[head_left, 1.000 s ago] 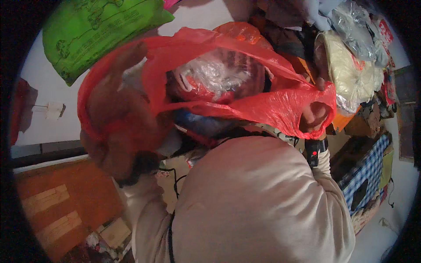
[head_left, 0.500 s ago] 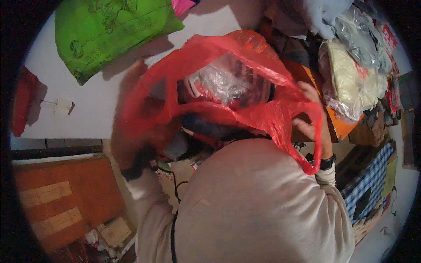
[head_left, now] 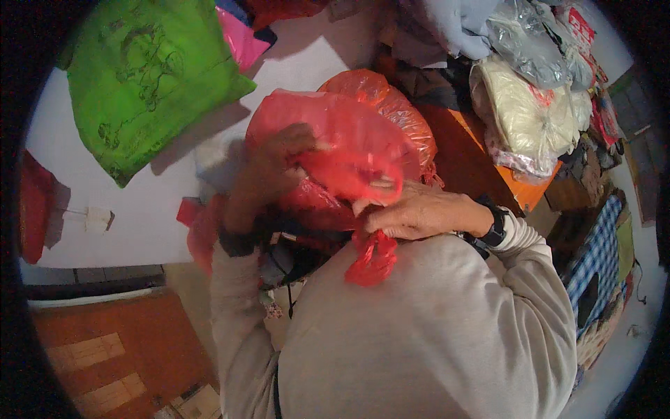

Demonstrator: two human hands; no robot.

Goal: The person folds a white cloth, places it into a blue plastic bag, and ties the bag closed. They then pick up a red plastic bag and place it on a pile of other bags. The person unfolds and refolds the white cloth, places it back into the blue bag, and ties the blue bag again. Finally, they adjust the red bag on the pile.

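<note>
A red plastic carrier bag (head_left: 328, 126) bulges in front of my body at the table's near edge, its mouth gathered together so the contents are hidden. On its near right side my right hand (head_left: 426, 209) is closed round the bunched red plastic, and a crumpled handle dangles below the fingers. Over the bag's left side lies my left hand (head_left: 276, 167), dark and smeared by motion; it touches the plastic, but its grip is unclear. More red plastic hangs beside my left wrist. An orange-red plastic bag (head_left: 412, 126) sits right behind.
A green printed bag (head_left: 153, 84) lies on the white table (head_left: 139, 230) at the far left, beside pink cloth (head_left: 241, 42). Clear bags of pale material (head_left: 527, 112) are piled at the right on an orange board (head_left: 523, 185). Blue checked cloth (head_left: 593, 244) is at the far right.
The bag's wide mouth has closed up, hiding the clear plastic inside. My right hand has moved left and gathered the handle; my left hand has come inward over the bag. The view has shifted.
</note>
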